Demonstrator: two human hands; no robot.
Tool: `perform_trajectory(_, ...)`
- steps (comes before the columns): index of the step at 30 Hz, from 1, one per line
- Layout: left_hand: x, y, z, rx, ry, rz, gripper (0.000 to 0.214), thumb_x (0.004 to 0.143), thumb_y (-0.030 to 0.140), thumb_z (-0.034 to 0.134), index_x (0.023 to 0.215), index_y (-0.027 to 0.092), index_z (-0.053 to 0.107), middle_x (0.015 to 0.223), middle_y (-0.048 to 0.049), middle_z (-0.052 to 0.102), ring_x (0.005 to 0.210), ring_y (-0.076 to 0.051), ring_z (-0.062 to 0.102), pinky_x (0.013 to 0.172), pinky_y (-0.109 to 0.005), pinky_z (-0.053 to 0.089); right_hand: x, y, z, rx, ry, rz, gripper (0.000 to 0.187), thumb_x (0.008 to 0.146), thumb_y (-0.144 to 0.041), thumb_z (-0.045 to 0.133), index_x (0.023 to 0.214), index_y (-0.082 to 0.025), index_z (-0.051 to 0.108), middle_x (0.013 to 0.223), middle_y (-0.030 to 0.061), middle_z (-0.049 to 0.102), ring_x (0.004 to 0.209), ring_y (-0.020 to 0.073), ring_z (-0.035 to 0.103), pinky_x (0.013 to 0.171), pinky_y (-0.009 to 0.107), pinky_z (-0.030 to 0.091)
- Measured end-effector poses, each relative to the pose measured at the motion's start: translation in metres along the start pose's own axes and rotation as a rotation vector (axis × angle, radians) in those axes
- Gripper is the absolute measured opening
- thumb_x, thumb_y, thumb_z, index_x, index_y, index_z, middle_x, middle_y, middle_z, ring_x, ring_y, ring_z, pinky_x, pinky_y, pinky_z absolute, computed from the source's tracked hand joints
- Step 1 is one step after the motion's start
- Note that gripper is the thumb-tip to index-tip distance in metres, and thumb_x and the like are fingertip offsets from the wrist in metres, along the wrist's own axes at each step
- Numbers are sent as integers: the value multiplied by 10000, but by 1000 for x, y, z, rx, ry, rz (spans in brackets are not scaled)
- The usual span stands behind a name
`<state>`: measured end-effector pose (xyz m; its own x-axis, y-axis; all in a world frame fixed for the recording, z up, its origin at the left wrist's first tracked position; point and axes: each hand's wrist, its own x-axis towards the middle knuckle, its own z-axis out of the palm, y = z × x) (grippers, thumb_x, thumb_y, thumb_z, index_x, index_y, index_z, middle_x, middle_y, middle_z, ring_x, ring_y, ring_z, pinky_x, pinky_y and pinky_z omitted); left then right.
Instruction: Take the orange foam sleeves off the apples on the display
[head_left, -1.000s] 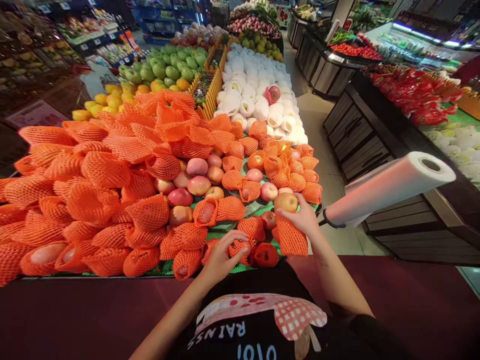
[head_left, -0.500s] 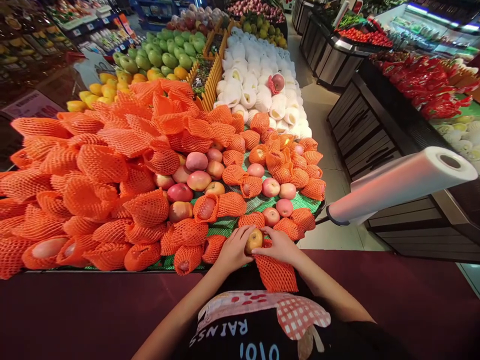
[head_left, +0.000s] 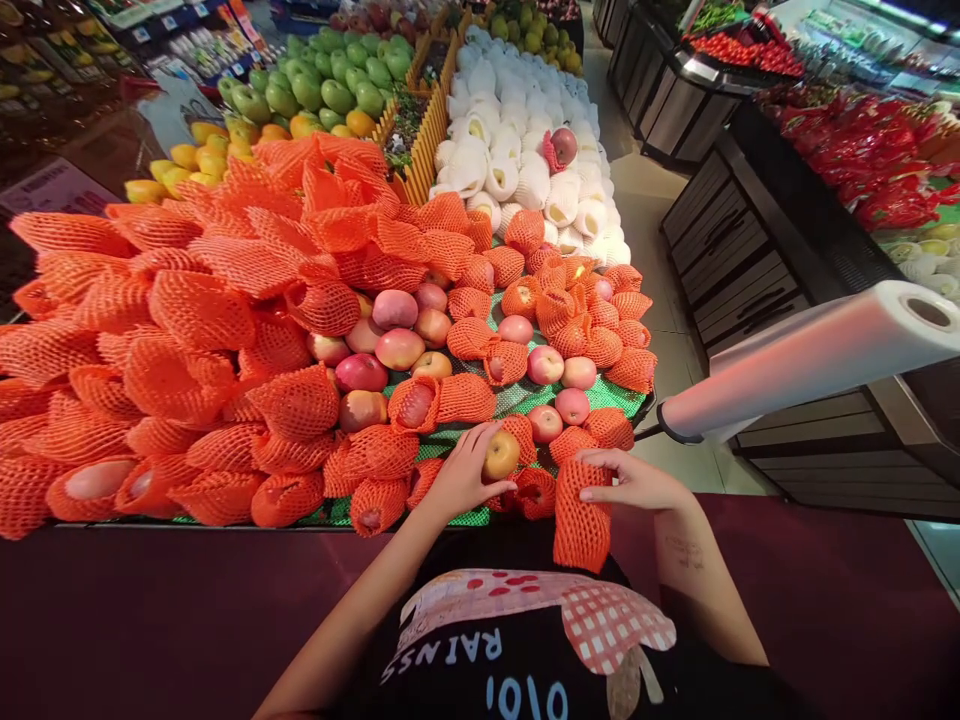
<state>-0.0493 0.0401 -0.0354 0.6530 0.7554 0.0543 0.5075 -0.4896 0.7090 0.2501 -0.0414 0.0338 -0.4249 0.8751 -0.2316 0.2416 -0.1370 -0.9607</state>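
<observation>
A yellowish apple (head_left: 501, 455) without a net is in my left hand (head_left: 466, 474), whose fingers and thumb curve around its left side. My right hand (head_left: 637, 482) pinches the upper part of an orange foam net sleeve (head_left: 583, 520), which hangs down in front of my shirt; it looks flat and slack. Between the two hands lies a netted apple (head_left: 535, 492) at the stand's front edge. Just beyond them, bare pink apples (head_left: 545, 424) rest on the green mat (head_left: 525, 398).
Orange-netted apples (head_left: 199, 310) are heaped at left. White-netted fruit (head_left: 502, 130) fills the rear, beside a yellow slatted fence (head_left: 433, 135). At right, a plastic bag roll (head_left: 817, 360) sticks out over the aisle (head_left: 656, 240). Green mangoes (head_left: 330, 85) lie at the back left.
My right hand has moved right, away from the apple, carrying the orange net sleeve with it. The apple stays in my left hand. The view has shifted slightly.
</observation>
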Motion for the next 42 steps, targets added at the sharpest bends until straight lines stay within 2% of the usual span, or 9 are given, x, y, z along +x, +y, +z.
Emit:
perform_trajectory(3, 0, 0, -6, -34, -9, -13, 937, 768, 516, 778, 1523, 240, 296, 1516, -150, 431, 1418, -309, 404, 1201, -519, 359, 7, 2, -3, 280, 153, -14, 360, 787, -438, 778, 1063, -211, 735, 1067, 61, 715, 976, 229, 645, 883, 352, 508)
perform_trajectory(6, 2, 3, -11, -29, -22, 20, 914, 774, 508, 775, 1516, 233, 318, 1512, -145, 440, 1419, -307, 402, 1213, -520, 343, 23, 0, -1, 582, 254, -5, 380, 720, -444, 814, 1011, -213, 739, 992, 54, 731, 901, 216, 662, 867, 348, 509)
perform_trajectory(12, 0, 3, -15, -91, -18, 2, 841, 838, 456, 712, 1530, 197, 309, 1546, -163, 409, 1432, -310, 389, 1221, -535, 333, 60, 10, 33, 824, 75, 59, 351, 595, -303, 795, 917, -182, 727, 950, 57, 743, 891, 221, 666, 926, 355, 473)
perform_trajectory(17, -5, -1, -2, -77, 44, 25, 789, 779, 333, 774, 1468, 212, 409, 1431, -140, 541, 1332, -310, 499, 1154, -531, 420, 58, 15, 56, 865, 116, 228, 354, 602, -268, 725, 951, -218, 700, 963, 20, 728, 897, 217, 656, 932, 357, 474)
perform_trajectory(26, 3, 17, 20, -94, -125, 228, 826, 714, 183, 775, 1466, 241, 437, 1440, -114, 555, 1362, -290, 490, 1187, -503, 395, 31, 10, 51, 605, 261, 287, 237, 698, -346, 621, 920, -264, 618, 1029, 46, 678, 1001, 276, 626, 929, 414, 487)
perform_trajectory(32, 7, 10, 22, -94, -172, 50, 962, 712, 266, 800, 1543, 211, 316, 1534, -152, 461, 1413, -322, 448, 1184, -521, 397, 29, 26, 34, 785, 438, 218, 326, 673, -360, 591, 982, -254, 596, 1042, 33, 676, 920, 251, 641, 906, 411, 502)
perform_trajectory(35, 7, 13, 15, -100, -185, 65, 929, 729, 336, 809, 1526, 203, 352, 1536, -154, 458, 1429, -327, 423, 1213, -533, 350, 30, 24, 32, 773, 543, 228, 364, 662, -382, 594, 1000, -248, 584, 1017, 37, 673, 898, 247, 630, 892, 400, 500)
perform_trajectory(39, -2, 37, 0, -312, -104, 88, 652, 877, 389, 668, 1467, 234, 438, 1543, -127, 449, 1465, -288, 371, 1249, -508, 279, 29, 15, 46, 852, 398, 245, 356, 612, -388, 642, 926, -226, 601, 899, 36, 641, 785, 212, 581, 788, 353, 500)
perform_trajectory(42, -9, 57, -5, -627, -163, -38, 412, 945, 494, 534, 1254, 227, 584, 1309, -116, 618, 1267, -271, 556, 1111, -456, 445, 29, 7, 64, 884, 143, 233, 318, 589, -373, 718, 849, -211, 631, 825, 17, 608, 733, 179, 553, 718, 309, 471)
